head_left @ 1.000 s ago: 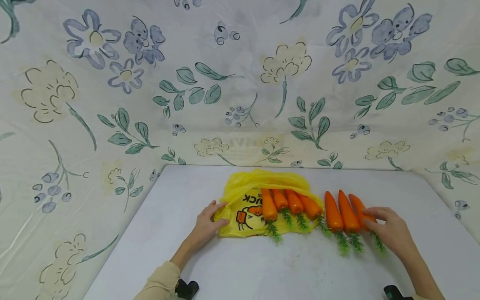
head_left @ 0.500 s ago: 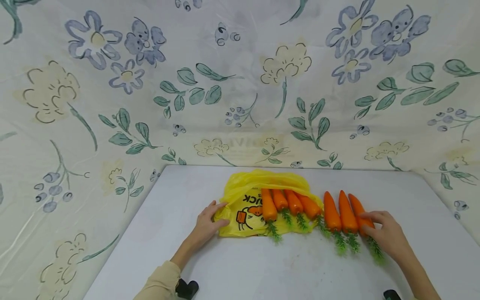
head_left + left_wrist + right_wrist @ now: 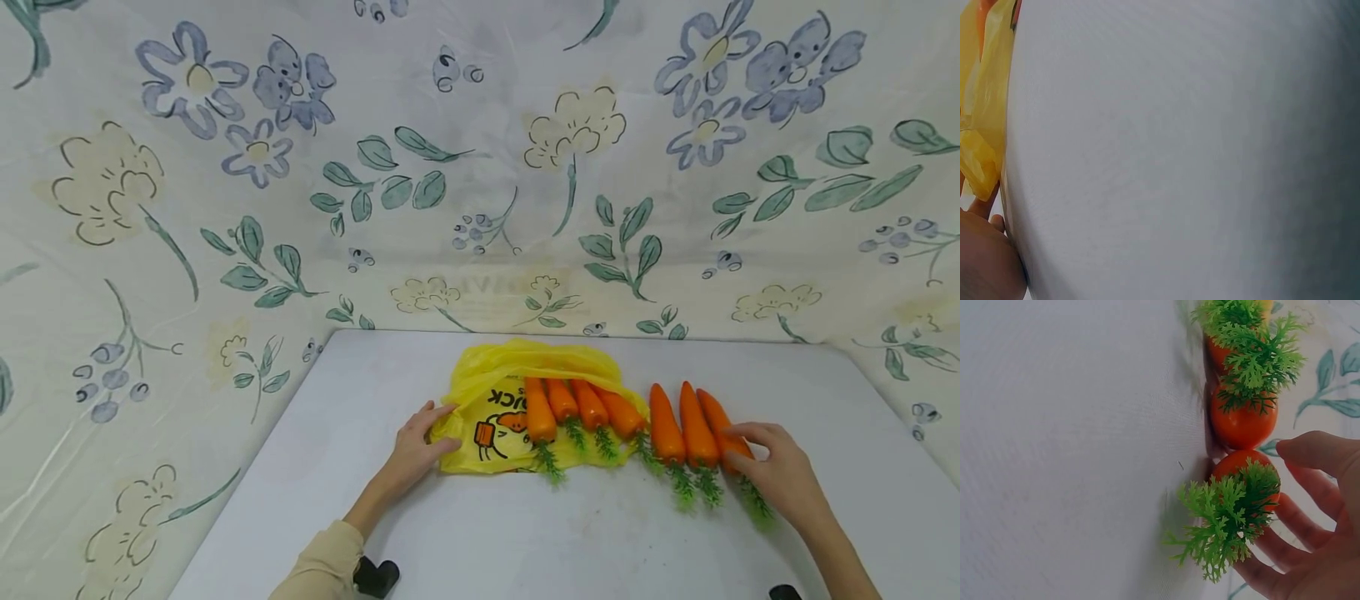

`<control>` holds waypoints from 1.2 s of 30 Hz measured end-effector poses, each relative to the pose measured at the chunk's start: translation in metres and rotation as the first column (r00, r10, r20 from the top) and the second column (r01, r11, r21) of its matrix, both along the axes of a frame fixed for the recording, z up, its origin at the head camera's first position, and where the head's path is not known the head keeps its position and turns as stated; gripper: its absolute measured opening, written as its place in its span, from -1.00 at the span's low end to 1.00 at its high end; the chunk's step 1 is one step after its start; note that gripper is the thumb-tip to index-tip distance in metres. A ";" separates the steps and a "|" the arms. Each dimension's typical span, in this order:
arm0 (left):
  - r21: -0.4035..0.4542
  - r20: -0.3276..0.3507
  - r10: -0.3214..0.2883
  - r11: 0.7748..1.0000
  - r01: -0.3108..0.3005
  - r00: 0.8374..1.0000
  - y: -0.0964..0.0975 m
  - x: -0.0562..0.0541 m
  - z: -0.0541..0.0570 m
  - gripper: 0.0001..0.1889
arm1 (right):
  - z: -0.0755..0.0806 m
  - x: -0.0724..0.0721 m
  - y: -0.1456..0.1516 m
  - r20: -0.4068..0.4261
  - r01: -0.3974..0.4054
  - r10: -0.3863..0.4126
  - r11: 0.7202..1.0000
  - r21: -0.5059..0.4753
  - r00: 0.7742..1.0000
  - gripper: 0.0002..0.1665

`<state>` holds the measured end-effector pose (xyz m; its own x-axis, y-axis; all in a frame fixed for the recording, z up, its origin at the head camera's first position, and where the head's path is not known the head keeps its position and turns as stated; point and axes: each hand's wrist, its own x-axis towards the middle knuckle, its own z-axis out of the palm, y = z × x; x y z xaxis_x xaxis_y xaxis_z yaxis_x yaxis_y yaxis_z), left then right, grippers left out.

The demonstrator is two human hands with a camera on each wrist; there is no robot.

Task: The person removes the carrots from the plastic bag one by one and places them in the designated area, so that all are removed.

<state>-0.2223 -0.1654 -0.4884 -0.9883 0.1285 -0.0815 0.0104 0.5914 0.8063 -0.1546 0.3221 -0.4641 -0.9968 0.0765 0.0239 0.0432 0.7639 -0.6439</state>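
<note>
While faint smudges [image 3: 592, 527] mark the near white tabletop [image 3: 525, 550], the left hand [image 3: 414, 444], fingers spread, touches the left edge of the yellow bag [image 3: 483, 407]; the right hand [image 3: 782, 468], fingers also spread, touches the rightmost carrot [image 3: 716, 412], lying right of the bag. Beyond, floral sheeting [image 3: 510, 179] rises behind the tabletop and along both sides.

White tabletop [image 3: 585, 542], yellow bag [image 3: 498, 408], three orange carrots [image 3: 697, 429] beside it

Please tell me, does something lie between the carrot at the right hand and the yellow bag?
Yes. Two other carrots lie side by side on the white table, between the right hand's carrot and the yellow bag.
</note>
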 end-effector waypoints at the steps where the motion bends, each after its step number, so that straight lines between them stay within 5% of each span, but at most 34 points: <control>1: -0.003 0.001 0.001 1.000 -0.001 1.000 0.000 0.000 0.000 -0.34 | 0.000 0.000 0.000 -0.004 0.002 -0.002 1.000 0.002 1.000 -0.57; 24: -0.017 0.002 0.003 1.000 -0.003 1.000 -0.001 0.000 -0.001 -0.34 | 0.016 0.001 -0.015 -0.109 -0.014 0.014 1.000 0.003 0.994 -0.59; 36: 0.003 -0.006 0.001 1.000 -0.001 1.000 0.000 0.000 -0.001 -0.34 | 0.023 -0.007 -0.032 -0.058 -0.051 0.052 0.999 0.013 0.997 -0.51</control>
<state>-0.2221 -0.1657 -0.4890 -0.9889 0.1279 -0.0755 0.0145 0.5891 0.8079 -0.1618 0.2898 -0.4411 -0.9963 0.0248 0.0824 -0.0334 0.7714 -0.6354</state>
